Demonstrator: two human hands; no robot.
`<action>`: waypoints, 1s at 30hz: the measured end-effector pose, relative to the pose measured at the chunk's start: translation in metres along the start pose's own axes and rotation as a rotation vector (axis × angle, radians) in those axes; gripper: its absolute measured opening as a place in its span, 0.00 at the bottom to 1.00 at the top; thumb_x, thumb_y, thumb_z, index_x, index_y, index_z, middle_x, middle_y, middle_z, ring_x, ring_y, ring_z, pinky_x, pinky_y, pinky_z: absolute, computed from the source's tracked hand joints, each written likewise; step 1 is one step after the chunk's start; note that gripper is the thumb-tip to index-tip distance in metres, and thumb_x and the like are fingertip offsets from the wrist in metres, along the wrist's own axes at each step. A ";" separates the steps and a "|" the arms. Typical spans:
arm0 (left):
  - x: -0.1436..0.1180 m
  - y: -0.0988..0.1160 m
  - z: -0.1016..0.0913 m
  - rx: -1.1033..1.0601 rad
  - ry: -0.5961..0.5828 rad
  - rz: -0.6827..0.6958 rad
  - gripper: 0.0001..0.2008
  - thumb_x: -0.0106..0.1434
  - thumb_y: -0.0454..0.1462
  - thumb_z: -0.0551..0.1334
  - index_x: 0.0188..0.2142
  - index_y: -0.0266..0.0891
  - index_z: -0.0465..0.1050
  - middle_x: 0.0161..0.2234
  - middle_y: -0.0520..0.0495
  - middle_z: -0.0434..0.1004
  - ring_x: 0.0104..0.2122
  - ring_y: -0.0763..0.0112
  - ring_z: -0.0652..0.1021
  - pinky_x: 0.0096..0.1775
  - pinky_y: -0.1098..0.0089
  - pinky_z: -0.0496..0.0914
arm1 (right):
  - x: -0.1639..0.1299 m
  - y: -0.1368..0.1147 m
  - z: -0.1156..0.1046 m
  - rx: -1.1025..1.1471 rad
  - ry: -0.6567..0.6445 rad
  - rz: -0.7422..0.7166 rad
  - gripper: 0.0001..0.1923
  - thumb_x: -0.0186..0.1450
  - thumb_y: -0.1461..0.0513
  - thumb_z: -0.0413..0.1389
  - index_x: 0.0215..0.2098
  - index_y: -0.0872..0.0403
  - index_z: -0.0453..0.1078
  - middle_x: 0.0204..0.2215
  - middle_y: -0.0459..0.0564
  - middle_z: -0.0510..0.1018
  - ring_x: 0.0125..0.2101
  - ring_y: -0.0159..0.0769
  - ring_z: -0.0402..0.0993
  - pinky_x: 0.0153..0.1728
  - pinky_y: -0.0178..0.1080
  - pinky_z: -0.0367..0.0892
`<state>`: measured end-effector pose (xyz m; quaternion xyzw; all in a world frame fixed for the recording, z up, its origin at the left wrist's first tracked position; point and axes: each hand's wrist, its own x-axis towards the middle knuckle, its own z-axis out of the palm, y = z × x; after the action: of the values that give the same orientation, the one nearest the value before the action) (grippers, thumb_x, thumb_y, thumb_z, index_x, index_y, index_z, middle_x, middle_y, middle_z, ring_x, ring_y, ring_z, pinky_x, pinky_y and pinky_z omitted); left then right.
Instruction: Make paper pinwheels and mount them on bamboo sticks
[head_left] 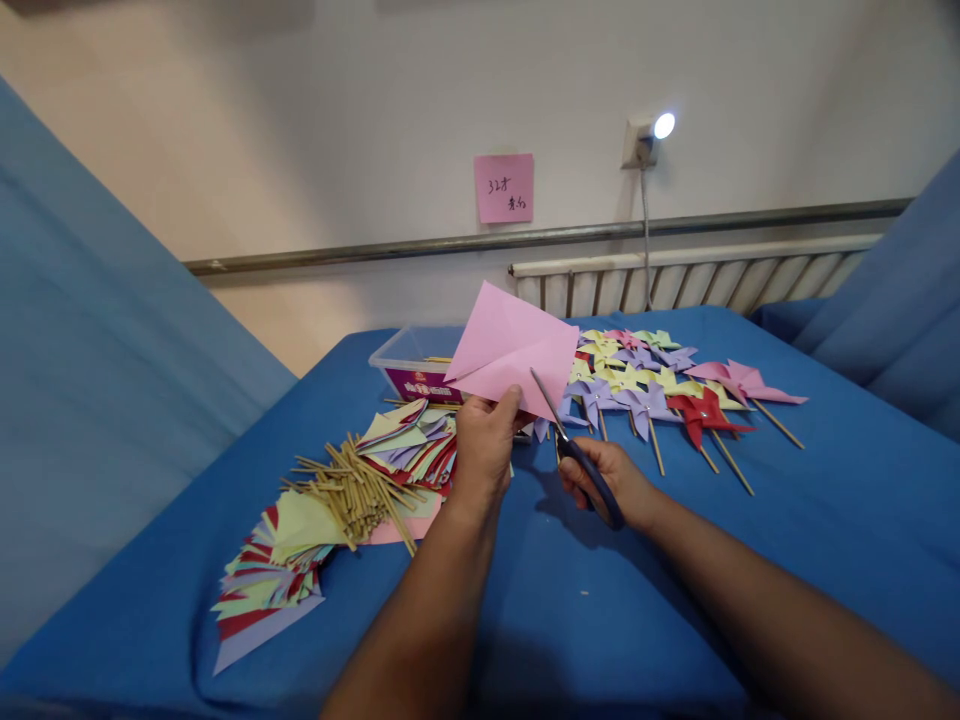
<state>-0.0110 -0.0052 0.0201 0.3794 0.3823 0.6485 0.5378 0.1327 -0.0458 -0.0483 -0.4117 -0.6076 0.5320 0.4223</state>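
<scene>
My left hand (486,440) pinches a square sheet of pink paper (517,335) by its lower edge, thumb on top. Crease lines cross the sheet, which I hold up above the table. In my right hand (607,478) is a pair of scissors (589,475) with dark blue handles. Their blades point up and to the left and lie at the paper's lower right corner. Whether they have cut into it I cannot tell. Part of the finished pinwheels and the clear plastic box (412,345) is hidden behind the sheet.
Thin wooden sticks (356,495) lie heaped at the left between fanned stacks of coloured paper (274,575). Several paper pinwheels on sticks, among them a red pinwheel (701,412), cover the right rear of the blue-covered table (615,640). Behind stands a radiator (697,275).
</scene>
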 end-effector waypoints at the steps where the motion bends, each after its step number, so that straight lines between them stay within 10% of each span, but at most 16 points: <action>1: 0.000 0.000 0.000 -0.002 -0.003 0.000 0.19 0.44 0.41 0.71 0.35 0.33 0.76 0.31 0.45 0.80 0.27 0.67 0.79 0.33 0.67 0.73 | 0.000 0.000 0.000 0.000 0.001 -0.003 0.20 0.62 0.46 0.55 0.26 0.54 0.64 0.14 0.40 0.68 0.14 0.27 0.64 0.17 0.31 0.58; 30: -0.001 0.000 0.000 -0.006 -0.011 0.004 0.17 0.47 0.40 0.70 0.35 0.34 0.76 0.31 0.45 0.80 0.27 0.68 0.79 0.32 0.68 0.72 | -0.001 -0.003 0.001 0.042 0.006 0.038 0.19 0.60 0.47 0.56 0.27 0.54 0.64 0.17 0.41 0.69 0.14 0.27 0.65 0.16 0.31 0.57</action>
<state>-0.0109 -0.0062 0.0205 0.3822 0.3768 0.6485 0.5398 0.1317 -0.0470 -0.0453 -0.4159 -0.5868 0.5514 0.4226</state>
